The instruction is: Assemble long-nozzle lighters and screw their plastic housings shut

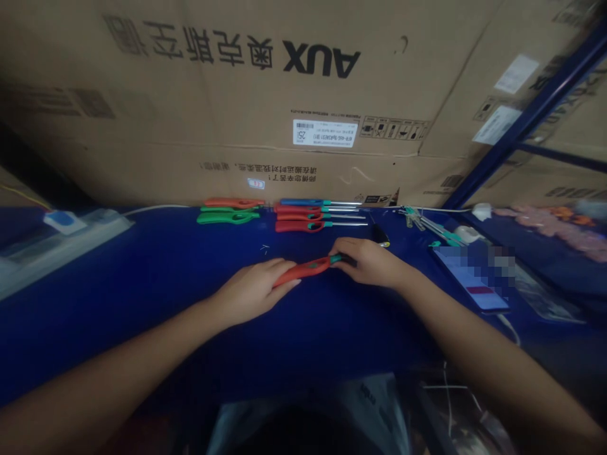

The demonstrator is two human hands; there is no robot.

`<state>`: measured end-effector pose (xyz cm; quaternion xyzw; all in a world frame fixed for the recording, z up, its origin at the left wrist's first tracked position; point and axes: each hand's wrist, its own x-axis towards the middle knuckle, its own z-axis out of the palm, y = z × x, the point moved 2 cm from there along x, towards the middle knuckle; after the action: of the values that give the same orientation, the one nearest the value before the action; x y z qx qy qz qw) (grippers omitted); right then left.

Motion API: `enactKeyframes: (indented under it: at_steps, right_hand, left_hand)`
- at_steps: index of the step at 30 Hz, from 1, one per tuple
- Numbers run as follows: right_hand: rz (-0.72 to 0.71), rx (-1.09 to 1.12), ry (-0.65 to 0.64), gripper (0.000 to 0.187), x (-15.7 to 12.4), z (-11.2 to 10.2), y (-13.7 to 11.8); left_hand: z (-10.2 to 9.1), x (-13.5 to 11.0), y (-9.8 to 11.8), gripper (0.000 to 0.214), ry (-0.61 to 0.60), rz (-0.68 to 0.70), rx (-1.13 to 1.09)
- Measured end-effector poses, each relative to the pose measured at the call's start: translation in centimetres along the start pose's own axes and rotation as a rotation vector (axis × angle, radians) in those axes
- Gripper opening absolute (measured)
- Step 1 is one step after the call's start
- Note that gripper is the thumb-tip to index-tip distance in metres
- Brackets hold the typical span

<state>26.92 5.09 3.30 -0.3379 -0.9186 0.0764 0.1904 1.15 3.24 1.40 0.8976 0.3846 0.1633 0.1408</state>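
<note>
A red stick lighter (pixel 306 270) is held level over the blue table, between both hands. My left hand (pixel 251 287) wraps round the rear of its handle. At the other end, beside the teal collar, my right hand (pixel 365 260) pinches the lighter; its fingers cover the nozzle part. Behind the hands lie several finished-looking lighters with metal nozzles, red ones (pixel 296 225) and a blue one (pixel 301 202). Left of these are green handles (pixel 227 217) and orange handles (pixel 232 203) with no long nozzle visible. A black-handled screwdriver (pixel 379 234) lies just behind my right hand.
Loose metal nozzles with teal collars (pixel 434 227) lie at the back right. In front of them is a phone (pixel 474 278) with a white cable. Cardboard (pixel 213 133) walls the back. A power strip (pixel 80 234) sits left; a blue metal post (pixel 502 139) slants at right.
</note>
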Motion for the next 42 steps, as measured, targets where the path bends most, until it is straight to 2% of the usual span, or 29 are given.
enactKeyframes:
  at_steps: [4,9,15,18,21,28,31,33,35,37,39,40,42]
  right_hand:
    - [-0.096,-0.134,0.014,0.017,-0.2,0.1,-0.5]
    - [-0.100,-0.118,0.026,0.017,-0.1,0.0,-1.0]
    - [0.069,-0.133,-0.033,0.005,-0.1,-1.4,0.8]
    - [0.119,-0.061,-0.055,0.009,-0.3,-2.1,2.2]
    - [0.179,0.015,-0.133,0.011,-0.5,-1.8,2.9]
    - [0.236,0.124,-0.195,0.029,-0.4,-0.9,2.7]
    - [0.211,0.193,-0.129,0.037,-0.6,-1.3,3.2]
    - [0.231,0.135,-0.008,0.049,-0.8,-1.7,3.9]
    - [0.357,-0.076,0.115,0.056,-1.2,-2.0,5.1]
    - [0.598,-0.314,0.152,0.061,-1.8,-2.1,6.5]
    - [0.824,-0.403,0.075,0.066,-2.3,-1.9,7.8]
    - [0.887,-0.392,0.023,0.066,-2.6,-1.9,8.3]
    - [0.922,-0.343,-0.044,0.061,-2.9,-1.8,8.9]
  left_hand:
    - [-0.2,-0.2,0.1,0.031,-0.017,0.030,-0.114]
    - [0.0,-0.2,0.2,0.032,-0.010,-0.005,-0.044]
    - [0.3,0.0,0.4,0.038,0.001,-0.018,0.061]
    - [0.5,0.1,0.1,0.038,0.015,-0.021,0.071]
    - [0.5,0.1,-0.2,0.040,0.023,-0.034,0.071]
    - [0.4,-0.2,-0.1,0.036,0.062,-0.039,0.066]
    - [0.5,-0.3,-0.1,0.033,0.080,-0.030,0.048]
    - [0.6,-0.2,-0.1,0.032,0.092,-0.015,0.019]
    - [0.8,-0.2,-0.1,0.031,0.100,-0.001,-0.020]
    - [0.8,-0.1,-0.1,0.031,0.113,0.005,-0.057]
    - [0.8,-0.2,-0.1,0.031,0.132,0.002,-0.087]
    - [0.8,-0.2,-0.1,0.031,0.145,0.000,-0.101]
    - [0.8,-0.3,0.0,0.030,0.159,-0.001,-0.130]
